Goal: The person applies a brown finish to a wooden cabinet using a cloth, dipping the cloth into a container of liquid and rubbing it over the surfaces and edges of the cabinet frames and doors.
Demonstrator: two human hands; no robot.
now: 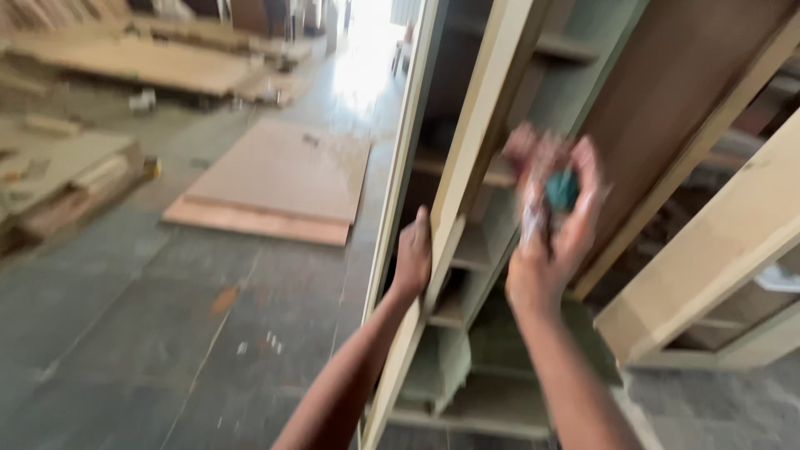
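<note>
Head view showing left hand (413, 254) gripping the edge of a pale cabinet door (467, 179), right hand (550, 221) blurring while closing around a small teal object (562, 190) beside it, risking the door swinging or fingers getting pinched against the shelving frame (500, 250).

Left hand (412, 258) curled in a grip, right hand (554, 221) raised, blurred, fingers closed.

Grey stone floor (125, 333), flat plywood sheets (275, 179), stacked boards (58, 179), bright doorway (367, 50)
</note>
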